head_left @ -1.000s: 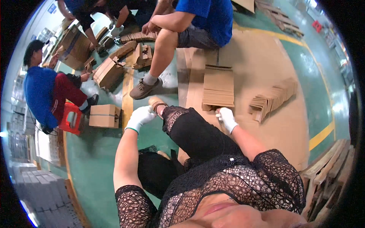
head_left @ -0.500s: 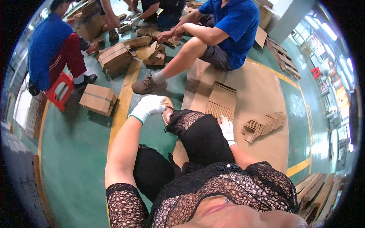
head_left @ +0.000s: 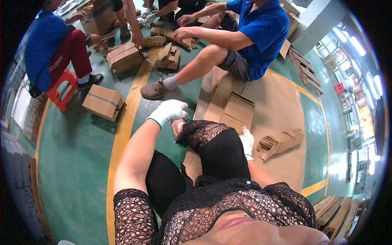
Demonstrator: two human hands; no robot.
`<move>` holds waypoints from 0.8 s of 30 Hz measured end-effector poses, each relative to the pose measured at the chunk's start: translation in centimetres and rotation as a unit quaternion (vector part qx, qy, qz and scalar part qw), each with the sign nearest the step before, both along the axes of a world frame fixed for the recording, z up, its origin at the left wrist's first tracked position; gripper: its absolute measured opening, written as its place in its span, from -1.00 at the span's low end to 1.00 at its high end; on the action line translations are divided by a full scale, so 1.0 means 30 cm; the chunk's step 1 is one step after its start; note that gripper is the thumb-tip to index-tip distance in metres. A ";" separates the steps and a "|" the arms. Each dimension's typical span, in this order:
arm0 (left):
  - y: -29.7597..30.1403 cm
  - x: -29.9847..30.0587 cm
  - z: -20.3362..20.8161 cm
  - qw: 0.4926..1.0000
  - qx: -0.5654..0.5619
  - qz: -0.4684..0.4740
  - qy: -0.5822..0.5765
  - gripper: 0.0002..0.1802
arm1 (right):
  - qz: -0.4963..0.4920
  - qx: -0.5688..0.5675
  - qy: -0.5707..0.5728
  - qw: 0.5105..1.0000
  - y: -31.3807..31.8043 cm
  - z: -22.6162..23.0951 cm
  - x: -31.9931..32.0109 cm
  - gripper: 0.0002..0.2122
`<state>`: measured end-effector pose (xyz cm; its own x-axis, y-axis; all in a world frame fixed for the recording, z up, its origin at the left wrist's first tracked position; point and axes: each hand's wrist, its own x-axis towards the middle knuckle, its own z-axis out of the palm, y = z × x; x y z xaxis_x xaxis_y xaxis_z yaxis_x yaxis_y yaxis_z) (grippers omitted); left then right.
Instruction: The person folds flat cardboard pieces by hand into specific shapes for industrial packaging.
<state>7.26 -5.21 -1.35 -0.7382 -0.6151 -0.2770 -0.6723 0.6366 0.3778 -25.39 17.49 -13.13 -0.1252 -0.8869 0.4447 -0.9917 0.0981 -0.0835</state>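
Observation:
My left hand (head_left: 169,111), in a white glove, is raised just above my shod foot (head_left: 177,126). Its fingers are curled; whatever they may hold is hidden. Beside my black-trousered knee, my right hand (head_left: 247,146), gloved too, lies with fingers stretched out at the near right corner of a stack of folded brown cardboard pieces (head_left: 239,110). A second, fanned row of cardboard pieces (head_left: 282,143) lies to the right of that hand. Both groups rest on a large flat cardboard sheet (head_left: 281,102) on the floor.
A person in a blue shirt (head_left: 265,36) sits ahead, one shoe (head_left: 158,90) near my left hand. Another sits on a red stool (head_left: 63,90) at left, by a closed carton (head_left: 103,102). More cardboard bundles (head_left: 124,57) lie farther off. Wooden pallets (head_left: 306,71) stand at right.
My left hand has shifted slightly right and now covers the tan shoe front that showed before. My right hand stays by the stack. The blue-shirted person's hands have moved.

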 end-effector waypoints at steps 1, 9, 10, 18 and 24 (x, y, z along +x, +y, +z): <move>-0.006 -0.007 -0.012 0.999 -0.010 -0.001 0.032 -0.52 | 0.000 0.005 -0.048 0.999 0.004 0.018 -0.004 -0.93; 0.048 -0.082 0.063 0.930 -0.041 0.076 0.357 -0.35 | 0.200 -0.056 -0.063 0.976 -0.305 0.527 0.155 -0.81; 0.061 -0.079 0.081 0.930 -0.041 0.077 0.357 -0.35 | 0.210 0.035 -0.045 0.976 -0.358 0.587 0.193 -0.81; 0.044 0.113 0.183 0.920 0.069 0.174 0.344 -0.68 | 0.347 0.040 -0.024 0.937 -0.577 0.846 0.500 -0.68; 0.030 0.229 0.187 0.843 0.215 0.173 0.461 -0.73 | 0.330 0.244 -0.445 0.796 -0.680 0.726 0.405 -0.75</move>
<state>14.13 -4.31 4.26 -0.5584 -0.8270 0.0648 -0.0832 0.1335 0.9875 -13.24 -2.91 8.65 0.3667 -0.9300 0.0238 -0.4103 -0.1847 -0.8930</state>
